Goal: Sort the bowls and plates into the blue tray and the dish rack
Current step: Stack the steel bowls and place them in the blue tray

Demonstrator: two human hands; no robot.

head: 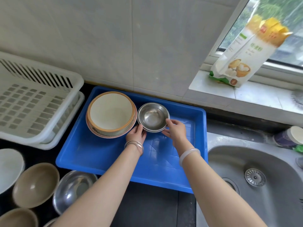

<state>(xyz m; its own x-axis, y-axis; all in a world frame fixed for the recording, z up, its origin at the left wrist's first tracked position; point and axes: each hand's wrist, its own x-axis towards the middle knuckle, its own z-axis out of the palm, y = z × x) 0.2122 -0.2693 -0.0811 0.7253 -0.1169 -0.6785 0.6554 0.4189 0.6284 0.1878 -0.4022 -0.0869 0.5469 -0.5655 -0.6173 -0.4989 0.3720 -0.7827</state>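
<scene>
A blue tray (101, 154) lies on the dark counter. At its back left sit stacked cream bowls with orange rims (110, 112). Beside them, at the back middle, is a small stack of steel bowls (153, 117). My left hand (136, 134) grips the stack's near left rim and my right hand (175, 130) grips its near right rim. The white dish rack (37, 102) stands to the left of the tray with nothing in it. Near the bottom left wait a white plate (9, 167), brown bowls (35, 184) and a steel bowl (73, 189).
A steel sink (255, 181) with a drain strainer is to the right of the tray. A flour bag (242, 56) leans on the windowsill at the back right. Cups or containers (288, 136) stand behind the sink. The tiled wall runs behind the tray.
</scene>
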